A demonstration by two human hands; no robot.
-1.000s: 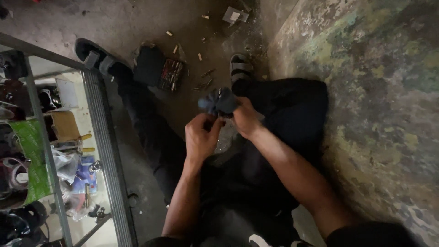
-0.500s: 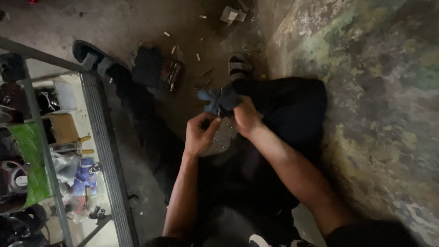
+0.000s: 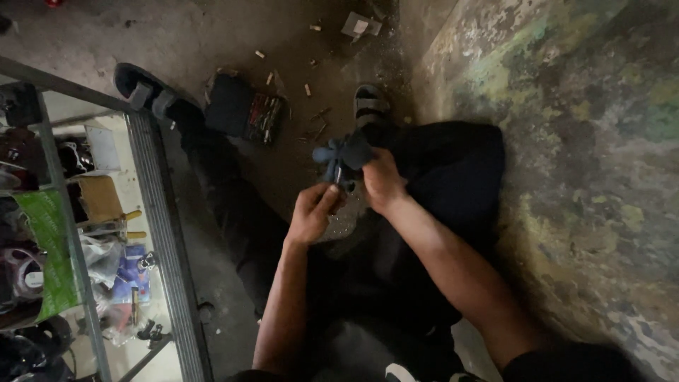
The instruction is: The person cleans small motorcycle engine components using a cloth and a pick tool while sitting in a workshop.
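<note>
Head view: both hands work on a small blue-grey part above the person's lap.
Right hand point(image 3: 382, 185) is closed around the blue-grey part point(image 3: 338, 154); left hand point(image 3: 313, 212) pinches a thin tool point(image 3: 338, 177) just beneath that part. Beyond the part, on the floor point(image 3: 297, 42), lies a dark tool pouch point(image 3: 244, 113); a glass cabinet point(image 3: 78, 233) stands well off to its left.
</note>
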